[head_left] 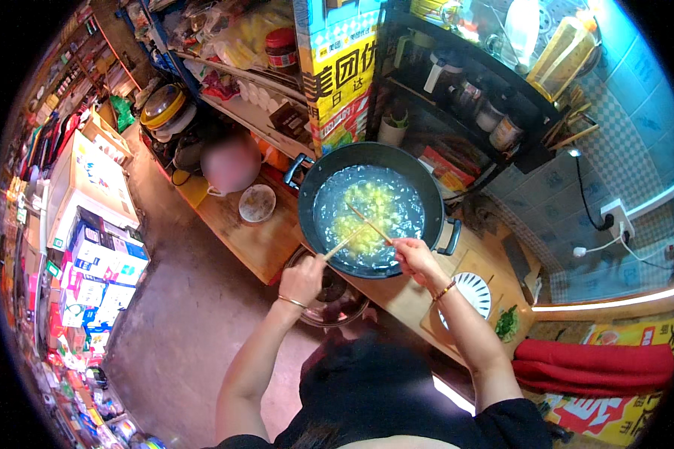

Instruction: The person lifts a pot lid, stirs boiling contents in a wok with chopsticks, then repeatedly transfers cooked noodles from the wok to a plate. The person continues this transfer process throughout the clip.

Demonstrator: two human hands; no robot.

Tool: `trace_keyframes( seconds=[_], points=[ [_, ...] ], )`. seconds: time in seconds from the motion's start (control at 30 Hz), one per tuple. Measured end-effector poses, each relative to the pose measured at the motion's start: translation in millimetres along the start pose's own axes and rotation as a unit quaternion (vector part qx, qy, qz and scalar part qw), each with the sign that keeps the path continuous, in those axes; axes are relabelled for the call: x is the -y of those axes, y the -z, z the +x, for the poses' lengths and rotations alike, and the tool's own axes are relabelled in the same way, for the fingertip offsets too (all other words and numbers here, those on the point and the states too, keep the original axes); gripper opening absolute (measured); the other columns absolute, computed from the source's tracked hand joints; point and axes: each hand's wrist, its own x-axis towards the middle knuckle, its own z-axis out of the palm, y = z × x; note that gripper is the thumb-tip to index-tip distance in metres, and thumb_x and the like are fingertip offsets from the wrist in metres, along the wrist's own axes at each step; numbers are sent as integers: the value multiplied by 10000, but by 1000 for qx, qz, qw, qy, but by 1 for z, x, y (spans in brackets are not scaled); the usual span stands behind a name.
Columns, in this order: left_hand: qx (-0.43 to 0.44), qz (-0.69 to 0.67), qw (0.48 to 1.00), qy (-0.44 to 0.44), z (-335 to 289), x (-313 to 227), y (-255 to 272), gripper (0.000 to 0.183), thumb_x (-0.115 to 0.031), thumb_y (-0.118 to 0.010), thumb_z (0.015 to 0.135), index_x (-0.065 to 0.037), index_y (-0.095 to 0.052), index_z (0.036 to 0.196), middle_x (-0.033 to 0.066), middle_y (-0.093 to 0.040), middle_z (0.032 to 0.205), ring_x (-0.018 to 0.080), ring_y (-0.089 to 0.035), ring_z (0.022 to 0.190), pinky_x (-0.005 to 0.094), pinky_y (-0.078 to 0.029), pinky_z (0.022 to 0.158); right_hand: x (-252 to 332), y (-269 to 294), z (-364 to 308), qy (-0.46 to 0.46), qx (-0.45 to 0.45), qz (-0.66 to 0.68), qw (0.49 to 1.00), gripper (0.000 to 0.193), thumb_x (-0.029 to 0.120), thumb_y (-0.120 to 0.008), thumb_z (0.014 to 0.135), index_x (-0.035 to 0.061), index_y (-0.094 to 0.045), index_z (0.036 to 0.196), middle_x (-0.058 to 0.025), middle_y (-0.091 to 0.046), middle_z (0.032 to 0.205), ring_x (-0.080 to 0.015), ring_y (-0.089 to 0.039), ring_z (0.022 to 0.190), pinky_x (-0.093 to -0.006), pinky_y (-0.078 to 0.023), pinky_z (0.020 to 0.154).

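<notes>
A wide dark pot [305,206] with two side handles stands in front of me on a wooden counter. It holds bubbling liquid with many small yellow pieces [371,198] gathered in the middle. My left hand [302,280] is closed on a wooden chopstick [342,244] at the pot's near left rim. At the near right rim, my right hand [417,260] grips another chopstick [371,223]. Both sticks slant inward over the pot, their tips among the yellow pieces. The pieces are too small to name.
Right of the pot lie a striped plate [468,293] and some green leaves [506,323]. To its left is a white bowl [257,203]. Behind stands a dark rack [457,63] with jars and bottles. A plugged-in cord [588,202] hangs on the right wall. Stacked boxes [101,254] stand far left.
</notes>
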Motion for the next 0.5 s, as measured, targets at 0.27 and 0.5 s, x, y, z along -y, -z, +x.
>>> trace_keyframes(
  seconds=[0.27,0.5],
  points=[
    [65,46,993,91,7,23,2,142,-193,-468,854,-68,-501,911,135,-571,745,316,-608,612,428,-482,499,-11,10,16,151,-79,-290,942,254,203,-509,857,-3,-594,979,-115,-587,663,-249,-540,505,-337,-435,473],
    [197,89,965,151,65,7,-3,169,-112,-461,821,-8,-593,838,173,-631,796,317,-642,695,411,-517,609,-9,-11,56,196,-145,-585,773,180,86,-449,801,-18,-534,920,-276,-605,764,-428,-600,731,-495,-481,672]
  ],
)
